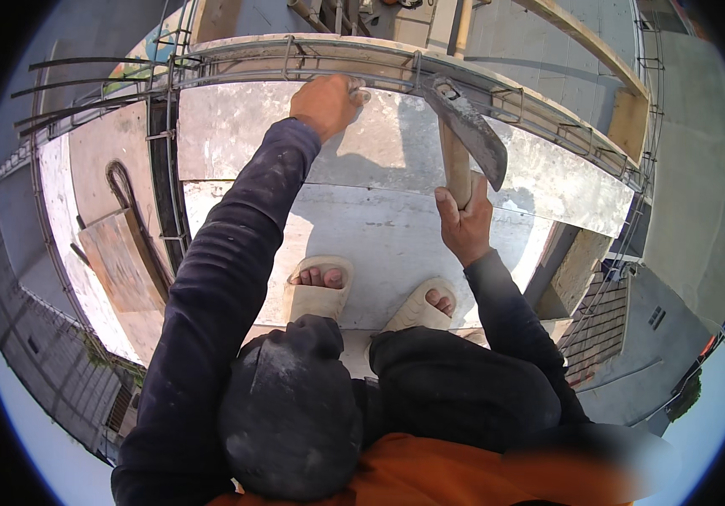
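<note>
Outdoor deck of pale, scuffed panels (pixel 396 223), sunlit. Hammer (pixel 457 156) above it, right of centre, head end away from the body: dark worn metal, one side long and tapering, on a smooth wooden handle. Right hand (pixel 468 226) wrapped round the handle. Left hand (pixel 326 105) curled near the far edge; cannot tell whether it pinches anything. Just beyond, rebar cage (pixel 417 72) inside a narrow board-sided channel (pixel 362 42). Off left, flat plywood piece (pixel 122 257) near a bent bar (pixel 118 181).
</note>
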`<state>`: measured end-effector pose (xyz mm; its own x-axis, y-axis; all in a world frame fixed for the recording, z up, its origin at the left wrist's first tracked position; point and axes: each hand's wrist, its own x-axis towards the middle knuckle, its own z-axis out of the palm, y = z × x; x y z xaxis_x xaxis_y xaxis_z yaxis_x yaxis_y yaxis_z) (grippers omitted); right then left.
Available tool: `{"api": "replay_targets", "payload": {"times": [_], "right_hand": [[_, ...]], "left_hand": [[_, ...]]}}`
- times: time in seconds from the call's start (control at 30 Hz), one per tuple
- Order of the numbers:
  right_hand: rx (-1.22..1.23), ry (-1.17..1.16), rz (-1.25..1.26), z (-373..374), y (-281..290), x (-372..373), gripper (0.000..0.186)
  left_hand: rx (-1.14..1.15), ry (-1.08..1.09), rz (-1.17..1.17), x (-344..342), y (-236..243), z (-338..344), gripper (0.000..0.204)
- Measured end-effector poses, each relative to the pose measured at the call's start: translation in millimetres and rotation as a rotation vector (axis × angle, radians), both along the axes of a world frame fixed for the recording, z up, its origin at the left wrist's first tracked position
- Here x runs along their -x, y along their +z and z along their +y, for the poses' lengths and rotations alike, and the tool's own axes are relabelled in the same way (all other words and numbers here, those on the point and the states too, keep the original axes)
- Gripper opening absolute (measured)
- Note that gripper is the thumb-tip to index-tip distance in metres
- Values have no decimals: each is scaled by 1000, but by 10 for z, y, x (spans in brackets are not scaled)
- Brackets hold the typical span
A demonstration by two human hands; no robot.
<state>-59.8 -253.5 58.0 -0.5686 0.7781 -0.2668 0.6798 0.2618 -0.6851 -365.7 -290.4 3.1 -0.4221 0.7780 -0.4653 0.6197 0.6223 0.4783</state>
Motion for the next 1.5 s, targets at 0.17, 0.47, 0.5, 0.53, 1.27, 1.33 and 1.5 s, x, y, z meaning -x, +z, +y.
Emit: {"api": "replay_targets", "payload": {"times": [0.17,0.47,0.5,0.53,1.27,1.33,1.5], "right_hand": [[146,46,-299,187,-68,-67,52],[539,-213,39,-117,687,-27,30],[564,-202,56,-142,798,60,32],[584,-186,69,-165,867,124,33],[487,-56,189,-679,645,1215,24],[507,-65,192,-750,666,1337,24],[539,-66,202,-907,671,1539,24]], "left_hand": [[-56,-29,34,29,-15,-23,48],[-681,271,-457,-1039,186,-602,45],[-580,330,-748,-1202,329,-575,47],[-453,428,-999,-1343,482,-571,49],[-635,757,-1336,-862,553,-1469,39],[-628,848,-1365,-806,509,-1636,34],[-836,844,-1136,-779,494,-1955,25]]}}
